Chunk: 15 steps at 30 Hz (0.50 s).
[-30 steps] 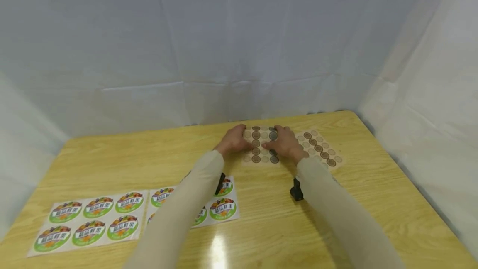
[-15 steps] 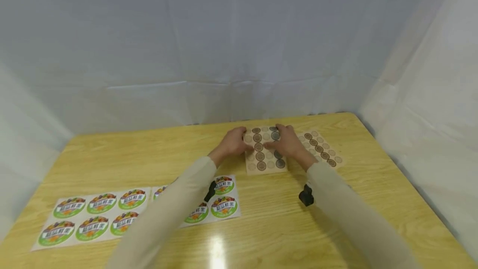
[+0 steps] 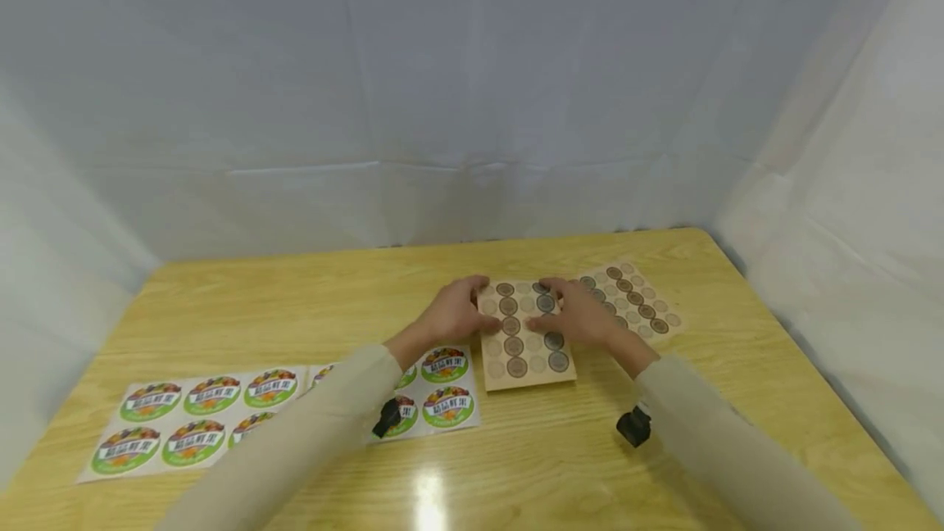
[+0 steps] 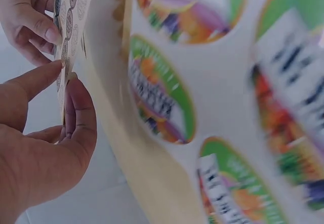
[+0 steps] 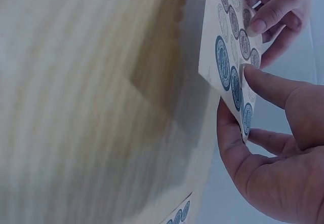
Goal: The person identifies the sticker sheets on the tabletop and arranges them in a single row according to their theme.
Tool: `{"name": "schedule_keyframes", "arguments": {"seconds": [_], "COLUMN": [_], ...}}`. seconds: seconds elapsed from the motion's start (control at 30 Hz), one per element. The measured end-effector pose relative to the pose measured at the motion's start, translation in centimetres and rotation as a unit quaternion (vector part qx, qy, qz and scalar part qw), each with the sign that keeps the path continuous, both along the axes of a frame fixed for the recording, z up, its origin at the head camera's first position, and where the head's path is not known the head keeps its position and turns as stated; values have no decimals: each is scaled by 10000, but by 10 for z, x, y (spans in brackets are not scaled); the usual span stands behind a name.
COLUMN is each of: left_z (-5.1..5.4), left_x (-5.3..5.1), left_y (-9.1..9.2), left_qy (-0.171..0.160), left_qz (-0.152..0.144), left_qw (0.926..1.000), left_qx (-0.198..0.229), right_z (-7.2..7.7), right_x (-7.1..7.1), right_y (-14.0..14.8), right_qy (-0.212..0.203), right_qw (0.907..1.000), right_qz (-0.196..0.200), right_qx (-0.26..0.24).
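Note:
Both hands hold a beige sheet of round coin-like stickers (image 3: 525, 351), printed in dark and pale columns. My left hand (image 3: 451, 311) pinches its left edge, thumb on top and fingers beneath. On the opposite edge, my right hand (image 3: 583, 314) pinches it the same way. The right wrist view shows the sheet (image 5: 230, 46) raised off the table, with the right hand's fingers (image 5: 230, 138) curled behind it. In the left wrist view, the left hand (image 4: 48, 148) grips the near edge of the sheet.
A second coin-sticker sheet (image 3: 642, 297) lies flat to the right of the hands. Two white sheets of round fruit labels lie at the left front, one fruit-label sheet (image 3: 195, 424) partly under the left sleeve. A white curtain (image 3: 442, 105) stands behind the wooden table (image 3: 560, 465).
Both hands have lifted the held coin-sticker sheet and brought it toward the person. More of the second sheet now shows at the right.

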<state>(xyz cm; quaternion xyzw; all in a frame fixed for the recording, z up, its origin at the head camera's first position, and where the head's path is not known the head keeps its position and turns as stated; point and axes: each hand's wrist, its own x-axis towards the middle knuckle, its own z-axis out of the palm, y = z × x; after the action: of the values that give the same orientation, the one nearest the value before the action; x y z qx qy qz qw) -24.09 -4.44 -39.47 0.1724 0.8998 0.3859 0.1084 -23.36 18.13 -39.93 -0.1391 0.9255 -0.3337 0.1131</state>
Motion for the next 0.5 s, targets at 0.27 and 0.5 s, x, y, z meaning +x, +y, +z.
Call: {"name": "schedule_keyframes", "arguments": {"seconds": [0.27, 0.5], "left_z": [-6, -11], "left_x": [17, 22], "left_y": [-4, -6], "left_qy": [-13, -82], "left_qz": [-207, -194], "left_qw": [9996, 9997], "left_qx": [-187, -132], "right_z": [-9, -19], "right_x": [20, 26], "right_y": [1, -1], "right_qy": [-38, -6], "right_qw": [9998, 9999], "right_qz": [158, 86], "right_qx": [-125, -96]}}
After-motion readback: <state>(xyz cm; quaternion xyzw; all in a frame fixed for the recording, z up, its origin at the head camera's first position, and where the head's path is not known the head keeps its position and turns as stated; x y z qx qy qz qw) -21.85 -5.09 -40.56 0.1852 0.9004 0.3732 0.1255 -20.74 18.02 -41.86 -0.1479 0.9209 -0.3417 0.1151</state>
